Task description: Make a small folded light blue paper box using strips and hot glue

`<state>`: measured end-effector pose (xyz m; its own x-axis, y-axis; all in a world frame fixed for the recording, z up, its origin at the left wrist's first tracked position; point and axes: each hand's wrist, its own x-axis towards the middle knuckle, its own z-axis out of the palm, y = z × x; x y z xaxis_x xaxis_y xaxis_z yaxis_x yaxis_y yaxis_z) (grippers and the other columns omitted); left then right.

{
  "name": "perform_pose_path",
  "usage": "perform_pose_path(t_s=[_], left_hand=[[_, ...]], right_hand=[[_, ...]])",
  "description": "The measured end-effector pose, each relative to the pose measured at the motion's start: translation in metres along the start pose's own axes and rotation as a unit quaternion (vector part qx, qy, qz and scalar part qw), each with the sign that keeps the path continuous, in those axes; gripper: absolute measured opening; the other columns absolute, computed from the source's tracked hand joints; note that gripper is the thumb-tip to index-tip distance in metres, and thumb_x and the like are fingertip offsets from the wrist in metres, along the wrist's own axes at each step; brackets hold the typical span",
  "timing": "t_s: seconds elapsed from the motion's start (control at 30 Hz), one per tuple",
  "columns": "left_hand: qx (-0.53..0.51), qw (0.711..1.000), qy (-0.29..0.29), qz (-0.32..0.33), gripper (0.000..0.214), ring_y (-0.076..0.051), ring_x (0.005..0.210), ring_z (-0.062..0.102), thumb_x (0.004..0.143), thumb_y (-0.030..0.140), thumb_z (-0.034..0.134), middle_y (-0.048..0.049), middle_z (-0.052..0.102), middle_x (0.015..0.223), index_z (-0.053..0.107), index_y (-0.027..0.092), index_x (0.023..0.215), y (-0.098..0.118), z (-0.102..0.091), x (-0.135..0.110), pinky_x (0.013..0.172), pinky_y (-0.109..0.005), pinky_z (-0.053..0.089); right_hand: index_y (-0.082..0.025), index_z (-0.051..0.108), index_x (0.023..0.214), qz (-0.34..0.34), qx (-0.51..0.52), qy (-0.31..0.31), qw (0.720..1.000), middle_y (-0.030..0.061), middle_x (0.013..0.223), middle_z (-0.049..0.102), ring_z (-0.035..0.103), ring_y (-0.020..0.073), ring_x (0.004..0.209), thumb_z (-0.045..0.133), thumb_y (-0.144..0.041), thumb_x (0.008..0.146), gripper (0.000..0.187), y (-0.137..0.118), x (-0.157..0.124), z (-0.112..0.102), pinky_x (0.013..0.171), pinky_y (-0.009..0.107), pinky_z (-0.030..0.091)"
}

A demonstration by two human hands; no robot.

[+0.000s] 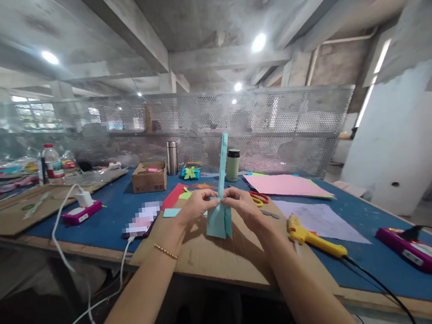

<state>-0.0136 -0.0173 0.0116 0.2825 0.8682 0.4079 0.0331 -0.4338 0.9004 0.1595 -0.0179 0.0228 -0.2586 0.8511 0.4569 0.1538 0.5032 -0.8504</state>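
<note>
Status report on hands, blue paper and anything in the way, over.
Left hand, right hand: both pinching blue paper. Paper folded, roughly upright. Scissors beyond right hand, glue gun to its right; neither seems in the way.

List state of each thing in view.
Blue paper: folded, upright
Left hand: pinching paper
Right hand: pinching paper
Phone: lit, cabled
Glue gun: lying down
Scissors: blades unclear
Box: open
Green bottle: upright, capped
Steel flask: upright, capped
Plastic bottle: upright, capped
Power strips: plugs in

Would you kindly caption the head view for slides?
Left hand and right hand pinch folded turquoise paper over a brown board.
</note>
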Motion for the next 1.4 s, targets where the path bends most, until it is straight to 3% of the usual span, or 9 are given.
perform_pose_path(t_s=[0.27,0.47,0.67,0.83,1.03,1.2,1.4], left_hand=[[0.035,0.999,-0.016,0.009,0.033,-0.016,0.078,0.057,0.074,0.034,0.067,-0.0043,0.069,0.088,0.072,0.012,0.098,0.003,0.0,-0.001,0.071,-0.026,0.04],[0.092,0.995,-0.025,0.025,0.025,-0.014,0.072,0.052,0.072,0.031,0.067,-0.0028,0.066,0.083,0.072,0.012,0.088,0.006,-0.003,0.0,0.065,-0.024,0.038],[0.046,0.999,-0.003,0.007,0.026,-0.015,0.076,0.054,0.07,0.032,0.069,-0.0042,0.067,0.089,0.073,0.012,0.087,0.006,-0.001,-0.002,0.068,-0.025,0.039],[-0.009,1.0,0.02,-0.011,0.03,-0.015,0.075,0.055,0.067,0.035,0.075,-0.0038,0.067,0.084,0.073,0.012,0.086,0.0,-0.003,0.001,0.069,-0.026,0.04],[-0.06,0.997,0.052,0.0,0.031,-0.015,0.073,0.055,0.065,0.039,0.077,-0.004,0.067,0.079,0.072,0.013,0.08,-0.005,-0.006,0.005,0.07,-0.028,0.042],[-0.055,0.995,0.084,0.001,0.034,-0.014,0.072,0.054,0.062,0.043,0.079,-0.0025,0.066,0.077,0.069,0.013,0.075,-0.008,-0.006,0.008,0.07,-0.027,0.042],[-0.016,0.996,0.086,0.03,0.039,-0.015,0.075,0.053,0.065,0.049,0.077,-0.0036,0.065,0.083,0.068,0.013,0.078,-0.009,-0.005,0.009,0.069,-0.026,0.042]], right_hand=[[-0.018,0.061,0.065,0.008,0.032,-0.018,0.999,-0.0007,0.069,0.058,0.05,0.0149,0.068,0.063,-0.029,0.062,0.011,-0.004,-0.001,-0.002,0.067,0.028,0.038],[-0.018,0.061,0.066,0.021,0.025,-0.009,0.999,0.0,0.072,0.06,0.051,0.0157,0.071,0.062,-0.03,0.062,0.013,-0.001,0.0,-0.001,0.07,0.029,0.039],[-0.018,0.06,0.066,0.004,0.013,-0.018,1.0,-0.0004,0.07,0.059,0.051,0.0154,0.07,0.064,-0.031,0.064,0.013,-0.002,0.001,0.0,0.068,0.029,0.039],[-0.019,0.068,0.087,-0.035,0.023,-0.006,0.999,0.0023,0.089,0.067,0.059,0.0188,0.086,0.063,-0.033,0.073,0.02,-0.003,-0.002,-0.002,0.08,0.031,0.043],[-0.019,0.068,0.097,0.023,0.019,0.021,0.999,0.0057,0.098,0.069,0.062,0.0204,0.086,0.062,-0.04,0.076,0.03,0.0,-0.003,0.001,0.075,0.034,0.047],[-0.019,0.068,0.085,-0.066,-0.082,0.134,0.985,0.0057,0.089,0.067,0.059,0.0206,0.084,0.059,-0.037,0.078,0.021,-0.001,-0.002,0.001,0.074,0.033,0.045],[-0.023,0.074,0.085,-0.205,-0.256,0.133,0.935,0.0071,0.09,0.059,0.055,0.023,0.091,0.059,-0.028,0.081,0.016,0.005,-0.001,0.005,0.083,0.038,0.044]])
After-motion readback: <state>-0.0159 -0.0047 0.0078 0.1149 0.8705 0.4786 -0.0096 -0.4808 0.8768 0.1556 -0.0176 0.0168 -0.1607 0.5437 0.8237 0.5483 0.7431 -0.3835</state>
